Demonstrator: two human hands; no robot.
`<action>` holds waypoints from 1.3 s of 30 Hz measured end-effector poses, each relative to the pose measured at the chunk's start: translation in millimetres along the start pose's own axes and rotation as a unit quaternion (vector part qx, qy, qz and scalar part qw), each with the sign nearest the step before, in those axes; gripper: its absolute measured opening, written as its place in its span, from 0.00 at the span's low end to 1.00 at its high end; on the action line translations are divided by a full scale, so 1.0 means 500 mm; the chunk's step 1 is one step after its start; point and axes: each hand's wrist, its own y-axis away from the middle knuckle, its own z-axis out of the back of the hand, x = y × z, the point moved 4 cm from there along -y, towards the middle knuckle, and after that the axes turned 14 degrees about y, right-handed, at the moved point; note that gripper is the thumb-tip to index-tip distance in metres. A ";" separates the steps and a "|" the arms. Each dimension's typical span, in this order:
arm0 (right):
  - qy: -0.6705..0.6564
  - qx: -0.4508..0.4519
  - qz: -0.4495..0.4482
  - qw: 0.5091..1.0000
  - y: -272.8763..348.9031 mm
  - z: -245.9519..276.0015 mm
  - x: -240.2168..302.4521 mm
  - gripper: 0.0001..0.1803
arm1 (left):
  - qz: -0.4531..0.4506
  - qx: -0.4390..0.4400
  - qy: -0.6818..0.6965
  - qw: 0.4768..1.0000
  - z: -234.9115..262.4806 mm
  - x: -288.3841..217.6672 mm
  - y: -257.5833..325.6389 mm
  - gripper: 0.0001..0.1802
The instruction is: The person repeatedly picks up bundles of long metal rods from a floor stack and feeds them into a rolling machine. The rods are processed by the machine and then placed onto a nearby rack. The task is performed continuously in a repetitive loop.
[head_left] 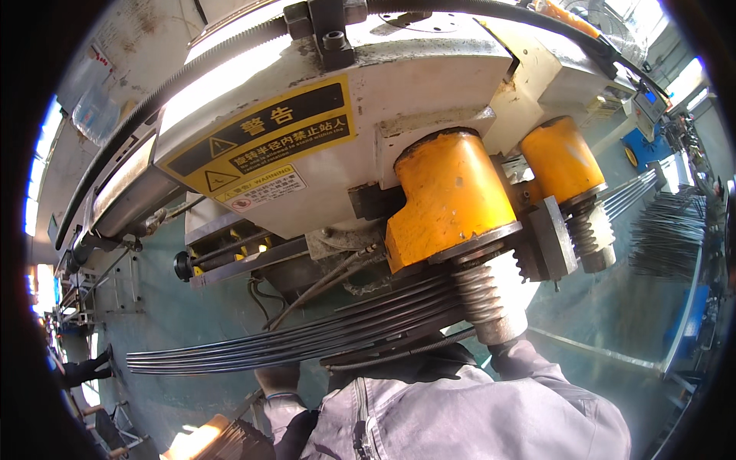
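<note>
Several long, thin dark metal rods (253,347) lie side by side, running from the left into a large machine. Their right part passes behind a grooved steel roller (484,295) below an orange housing (452,195). My left hand (277,377) is right under the rods, its fingers hidden by them, so its grip cannot be made out. My right hand (509,344) shows only a little near the wrist, next to the roller's lower end; the roller covers the rest. A second orange housing (563,161) with a grooved roller (591,236) stands farther right.
The pale machine body (429,92) fills the space ahead, with a yellow-black warning sign (264,138). A black hose (146,126) arches along it. A heap of thin rods (668,231) lies far right. Another person's legs (86,369) show far left. A rod bundle (239,442) is at lower left.
</note>
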 end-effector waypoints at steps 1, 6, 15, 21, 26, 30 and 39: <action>0.004 -0.007 -0.004 1.000 -0.010 0.017 -0.012 0.21 | -0.058 0.017 -0.067 0.996 -0.023 -0.037 -0.004 0.14; 0.009 -0.046 0.029 0.998 -0.075 0.018 0.006 0.19 | -0.117 0.014 -0.069 0.991 0.004 -0.088 -0.020 0.16; -0.273 -0.040 0.052 0.960 0.134 0.058 0.090 0.20 | -0.045 -0.004 0.513 0.857 0.046 -0.151 -0.049 0.24; -0.329 -0.217 0.113 0.912 0.348 0.305 0.217 0.23 | 0.082 0.154 0.873 0.456 0.025 -0.147 -0.015 0.23; -0.555 -0.256 0.200 0.766 0.433 0.455 0.310 0.23 | 0.241 -0.016 0.931 0.274 0.066 -0.055 -0.025 0.22; -0.598 -0.300 0.258 0.697 0.410 0.496 0.357 0.19 | 0.092 0.038 0.902 0.420 0.193 -0.079 -0.025 0.26; -0.601 -0.315 0.272 0.682 0.199 0.459 0.387 0.24 | -0.074 -0.485 0.511 0.705 0.237 -0.171 -0.006 0.11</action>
